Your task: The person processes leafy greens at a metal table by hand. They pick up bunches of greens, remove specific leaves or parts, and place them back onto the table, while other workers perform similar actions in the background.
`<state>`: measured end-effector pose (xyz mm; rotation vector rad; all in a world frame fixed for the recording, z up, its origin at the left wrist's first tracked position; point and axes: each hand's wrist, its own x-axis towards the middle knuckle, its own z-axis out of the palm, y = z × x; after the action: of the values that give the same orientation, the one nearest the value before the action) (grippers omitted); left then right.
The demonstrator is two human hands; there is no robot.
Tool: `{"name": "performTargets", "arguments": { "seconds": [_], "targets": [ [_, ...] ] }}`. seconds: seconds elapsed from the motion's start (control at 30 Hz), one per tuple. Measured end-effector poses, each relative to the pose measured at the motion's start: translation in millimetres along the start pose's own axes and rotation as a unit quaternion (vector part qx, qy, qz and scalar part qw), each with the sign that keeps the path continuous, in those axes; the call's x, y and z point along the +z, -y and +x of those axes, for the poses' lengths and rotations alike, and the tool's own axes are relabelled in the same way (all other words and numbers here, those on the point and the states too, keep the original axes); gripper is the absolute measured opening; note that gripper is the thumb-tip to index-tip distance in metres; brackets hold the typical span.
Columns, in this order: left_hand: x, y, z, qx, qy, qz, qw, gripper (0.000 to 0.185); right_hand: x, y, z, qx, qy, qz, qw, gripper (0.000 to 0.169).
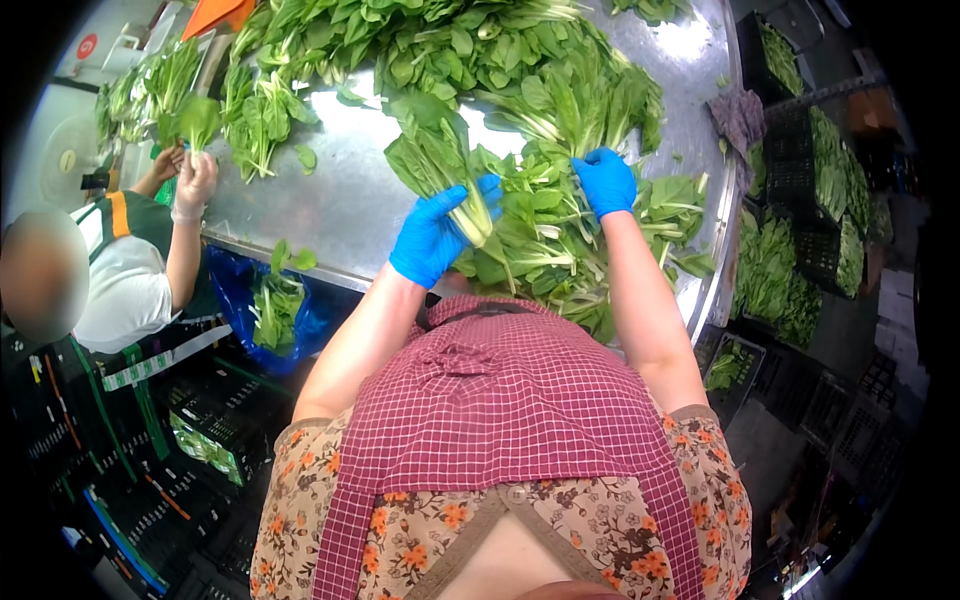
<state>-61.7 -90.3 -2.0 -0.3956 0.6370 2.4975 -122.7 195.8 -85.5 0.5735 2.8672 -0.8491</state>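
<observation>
My left hand (429, 238), in a blue glove, holds a small bunch of leafy greens (429, 142) by its pale stems, leaves pointing away from me. To the right, my right hand (604, 180), also in a blue glove, has its fingers closed at the stem ends of more leafy greens (571, 101). Those leaves rest against the big heap; the fingertips are partly hidden. Between my hands and close to my apron lie loose leaves and cut stems (544, 244). A large heap of leafy greens (465, 49) covers the far part of the metal table (330, 214).
At the left, a co-worker's gloved hand (196, 180) holds a leafy stalk (199, 124). A blue plastic bag (225, 281) with greens hangs below the table edge. Black crates (796, 161) of greens stand at the right, past a purple cloth (736, 124) on the edge.
</observation>
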Motion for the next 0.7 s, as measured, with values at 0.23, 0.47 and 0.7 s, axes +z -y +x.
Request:
{"name": "performTargets", "arguments": {
  "seconds": [0.23,0.47,0.7],
  "targets": [
    [-17.1,2.1,12.2,0.026,-0.006,0.012,1.0,0.051,-28.6,9.4,-23.0,0.046,0.073,0.409,0.908,0.025],
    [8.1,17.3,23.9,0.006,-0.045,0.0,0.999,0.041,-53.4,45.1,-70.0,-0.004,0.236,0.534,0.812,0.032],
    [28.0,25.0,21.1,-0.013,-0.032,0.094,0.995,0.03,-49.3,69.7,-103.7,0.002,0.372,0.522,0.767,0.03]
  ]
}}
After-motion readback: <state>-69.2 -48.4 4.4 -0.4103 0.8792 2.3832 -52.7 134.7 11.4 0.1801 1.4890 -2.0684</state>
